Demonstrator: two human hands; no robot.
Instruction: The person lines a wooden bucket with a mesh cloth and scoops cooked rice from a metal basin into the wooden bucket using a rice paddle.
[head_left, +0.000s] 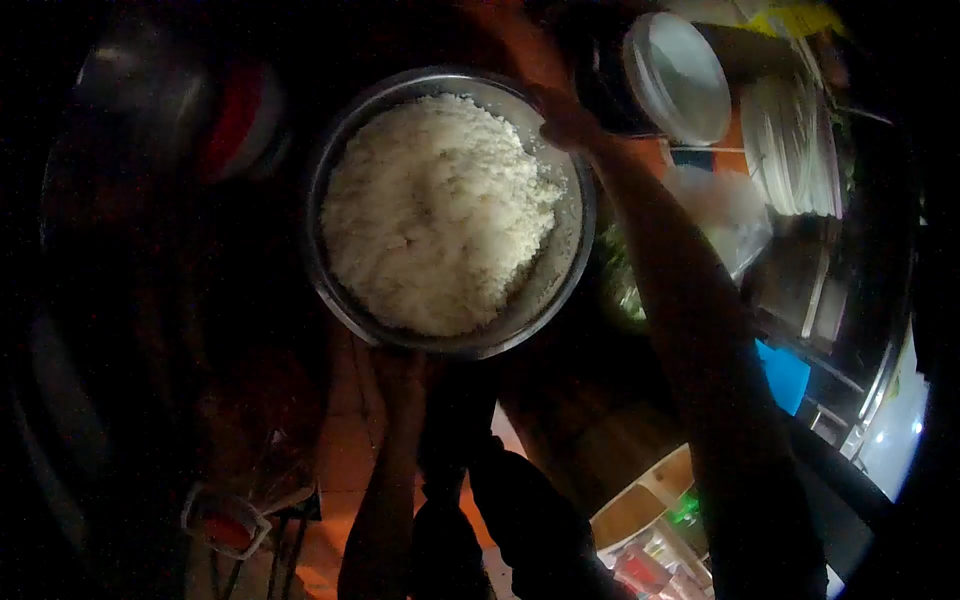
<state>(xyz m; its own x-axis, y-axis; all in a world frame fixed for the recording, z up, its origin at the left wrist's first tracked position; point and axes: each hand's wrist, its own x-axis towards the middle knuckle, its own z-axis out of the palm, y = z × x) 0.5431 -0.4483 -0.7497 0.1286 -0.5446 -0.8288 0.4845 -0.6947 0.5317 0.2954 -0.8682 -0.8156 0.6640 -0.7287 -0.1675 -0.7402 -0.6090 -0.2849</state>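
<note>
Near the upper middle of the frame, a bowl (572, 255) hangs between two hands, its mouth turned toward the camera. The right hand (568, 125) is closed over the rim at the bowl's upper right; the left hand (398, 370) meets the lower edge, but its fingers are lost in shadow, so I cannot tell how they are set. Grips at nearly opposite sides probably share the weight of a full load and keep it from tipping. The bowl is round and appears to be metal, its rolled rim catching dull light. Inside, a white heap (440, 220), likely rice, looks crumbly and moist, banked toward the left and leaving a smeared crescent of wall bare at right. At the upper right, a smooth, pale disc (680, 80) leans on edge, perhaps to save room, above a filmy, crumpled bag (735, 225). Orange floor (345, 440) shows at lower centre, flat and tiled.
</note>
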